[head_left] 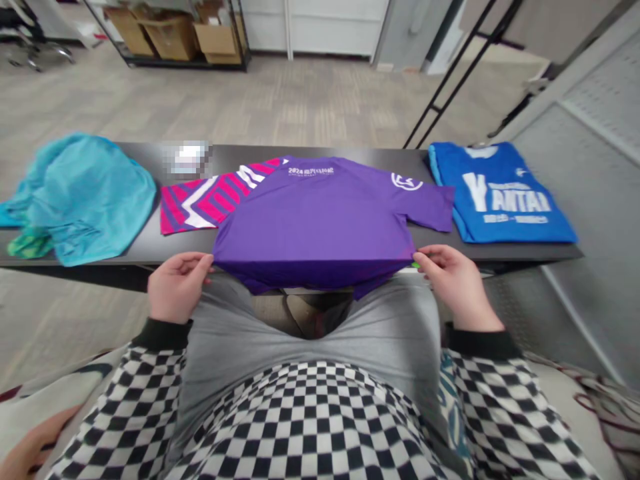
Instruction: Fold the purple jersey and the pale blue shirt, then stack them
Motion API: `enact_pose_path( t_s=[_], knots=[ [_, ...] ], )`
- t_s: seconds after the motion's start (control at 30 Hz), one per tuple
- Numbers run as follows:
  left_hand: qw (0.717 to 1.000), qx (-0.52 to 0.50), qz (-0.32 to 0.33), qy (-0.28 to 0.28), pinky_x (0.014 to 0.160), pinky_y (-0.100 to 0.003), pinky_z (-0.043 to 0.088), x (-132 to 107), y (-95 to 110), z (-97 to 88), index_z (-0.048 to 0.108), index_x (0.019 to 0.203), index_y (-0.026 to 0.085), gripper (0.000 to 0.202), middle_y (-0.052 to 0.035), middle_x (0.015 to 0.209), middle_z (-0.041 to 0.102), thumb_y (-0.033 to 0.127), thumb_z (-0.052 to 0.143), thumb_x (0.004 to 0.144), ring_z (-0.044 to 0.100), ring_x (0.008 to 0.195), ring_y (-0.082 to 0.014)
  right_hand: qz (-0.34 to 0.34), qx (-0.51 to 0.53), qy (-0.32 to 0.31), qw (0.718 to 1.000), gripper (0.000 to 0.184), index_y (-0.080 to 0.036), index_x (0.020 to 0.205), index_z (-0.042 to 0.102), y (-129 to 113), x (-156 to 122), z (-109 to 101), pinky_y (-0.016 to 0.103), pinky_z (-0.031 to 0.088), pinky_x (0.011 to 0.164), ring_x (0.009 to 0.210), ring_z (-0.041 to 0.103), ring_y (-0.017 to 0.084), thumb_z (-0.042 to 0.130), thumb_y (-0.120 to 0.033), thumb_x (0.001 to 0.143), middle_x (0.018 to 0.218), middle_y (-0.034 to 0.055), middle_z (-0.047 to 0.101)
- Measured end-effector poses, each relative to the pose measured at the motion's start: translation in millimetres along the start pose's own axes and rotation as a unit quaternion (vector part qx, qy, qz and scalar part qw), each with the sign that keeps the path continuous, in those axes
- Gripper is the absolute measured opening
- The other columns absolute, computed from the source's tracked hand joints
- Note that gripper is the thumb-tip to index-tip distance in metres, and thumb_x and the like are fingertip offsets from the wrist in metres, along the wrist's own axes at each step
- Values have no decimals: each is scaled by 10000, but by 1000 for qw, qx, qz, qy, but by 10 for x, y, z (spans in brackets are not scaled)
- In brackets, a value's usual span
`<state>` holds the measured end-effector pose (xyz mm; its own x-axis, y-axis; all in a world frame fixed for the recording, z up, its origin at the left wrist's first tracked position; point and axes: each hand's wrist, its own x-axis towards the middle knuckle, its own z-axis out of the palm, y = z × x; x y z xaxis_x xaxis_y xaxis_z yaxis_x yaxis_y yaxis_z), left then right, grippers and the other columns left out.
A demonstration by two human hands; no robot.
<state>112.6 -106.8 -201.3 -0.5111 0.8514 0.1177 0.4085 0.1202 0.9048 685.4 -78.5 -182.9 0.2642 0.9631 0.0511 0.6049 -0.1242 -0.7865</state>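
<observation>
Purple short-sleeved T-shirt [320, 213] is lying spread on the black desk [350, 152], with its printed top end toward the far edge and its lower hem drooping over the near edge. White lettering is showing near the top, and a white logo is showing on the sleeve at the right. The left hand [177, 287] is gripping one lower corner of the hem, while the right hand [457, 287] is gripping the opposite corner. Both grips are clenched on the fabric between thumb and fingers, and the hem is stretching fairly straight between them.

The shirt's left side is overlapping a pink-and-white striped garment [200, 203], which is lying just beside a crumpled teal garment [85, 197] toward the desk's left end. A blue T-shirt [500, 193] with white lettering is lying flat near the right end, just beside the purple sleeve. A pixelated white patch [190, 158] is sitting by the far edge, too blurred to identify.

Black-and-white checked sleeves [480, 380] are covering the person's arms, and grey fabric [310, 347] is stretching across the lap below the desk. Another person's hand [30, 453] is showing in the lower left corner, away from the shirt. Cardboard boxes [170, 33] are sitting on a metal shelf [185, 61] across the floor.
</observation>
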Motion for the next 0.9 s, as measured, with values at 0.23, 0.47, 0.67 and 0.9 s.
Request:
enact_pose_path(
  t_s=[0.23,0.47,0.67,0.9],
  knots=[
    [998,51,-26,8,487,-203,493,-4,70,-43,855,1074,191,405,-37,809,824,499,893,814,707,581,-159,12,35,-9,999,499,-255,1052,774,-76,-44,46,380,547,666,742,718,266,772,-744,950,791,49,763],
    [994,105,-20,-4,550,-240,542,-95,271,-32,829,1039,244,431,-26,769,813,585,842,775,766,644,-208,-9,14,-5,1000,485,-240,1144,777,-70,-77,47,365,544,697,698,653,225,796,-681,942,762,13,727],
    [991,128,-33,-24,511,-248,510,-91,302,-43,796,1033,295,456,-1,748,808,647,814,743,787,677,-241,0,23,-15,1000,470,-240,1109,789,-88,-62,27,361,554,673,695,671,228,784,-680,945,784,36,762],
    [992,127,0,-4,580,-330,593,-191,234,-86,776,1102,365,361,1,828,817,629,702,867,777,687,-254,25,-38,105,993,476,-212,1065,804,-39,431,-366,385,600,684,701,738,272,731,-662,931,785,82,797]
  ],
)
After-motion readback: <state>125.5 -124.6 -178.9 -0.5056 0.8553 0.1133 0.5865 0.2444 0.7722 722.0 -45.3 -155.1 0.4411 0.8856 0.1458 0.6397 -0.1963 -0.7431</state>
